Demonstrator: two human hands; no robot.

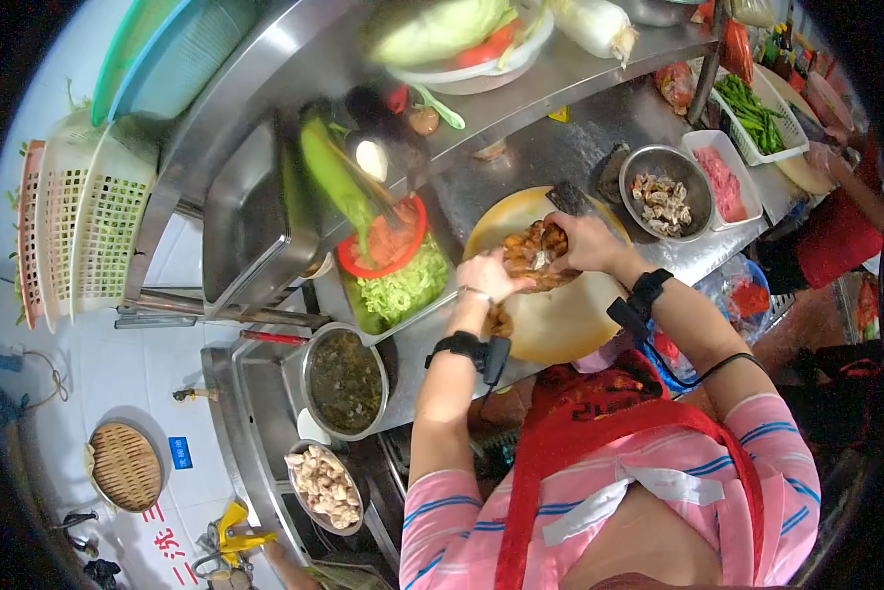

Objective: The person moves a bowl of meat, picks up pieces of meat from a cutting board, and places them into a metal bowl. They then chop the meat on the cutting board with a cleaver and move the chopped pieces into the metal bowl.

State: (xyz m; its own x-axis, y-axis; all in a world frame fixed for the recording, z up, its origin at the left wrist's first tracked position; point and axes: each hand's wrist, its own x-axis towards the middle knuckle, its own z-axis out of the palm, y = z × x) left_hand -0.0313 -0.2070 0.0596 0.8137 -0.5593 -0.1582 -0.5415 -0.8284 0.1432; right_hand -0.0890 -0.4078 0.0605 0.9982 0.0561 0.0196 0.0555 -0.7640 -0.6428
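Over a round yellowish cutting board (550, 329), my left hand (491, 275) and my right hand (582, 244) are closed from both sides around a brown, glossy piece of cooked meat (535, 254). The fingers of my left hand press on its left edge, and my right hand grips its right side. Below my left hand, a smaller brown piece (499, 321) lies on the board. A dark, flat, blade-like object (566, 198) rests at the board's far edge, just beyond my right hand.
Left of the board stands a tray of shredded lettuce (403, 285) with a red basket (421, 228) on it. A steel bowl of chopped pieces (663, 206) and a white tub of pink meat (722, 182) are on the right. Above runs a steel shelf (560, 93). Another person's arm (860, 187) shows far right.
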